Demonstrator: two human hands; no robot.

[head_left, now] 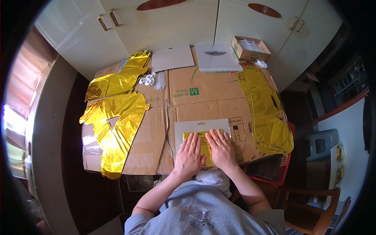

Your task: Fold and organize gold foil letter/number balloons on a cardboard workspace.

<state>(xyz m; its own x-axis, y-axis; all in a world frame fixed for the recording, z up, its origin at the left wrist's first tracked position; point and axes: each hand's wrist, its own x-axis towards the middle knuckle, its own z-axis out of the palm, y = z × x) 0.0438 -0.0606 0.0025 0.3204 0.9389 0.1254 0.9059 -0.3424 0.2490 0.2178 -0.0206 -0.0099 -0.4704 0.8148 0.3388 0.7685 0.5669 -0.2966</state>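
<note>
A gold foil balloon folded into a flat rectangle (206,153) lies on a white hang-hole card (184,126) near the table's front edge. My left hand (189,157) presses flat on its left part, fingers stretched forward. On the right part rests my right hand (222,152), also flat with fingers extended. Both palms hide much of the foil. Further left, two unfolded gold foil balloons (124,131) (117,81) are spread out. More gold foil balloons (263,107) lie lengthwise along the right side.
Cardboard (203,90) covers the table. Toward the back are white ribbon rolls (148,80), clear straws (160,80), a card stack (172,59), plastic bags (217,58) and a box of white sticks (252,46). A red crate (289,166) and wooden chair (331,201) stand at right.
</note>
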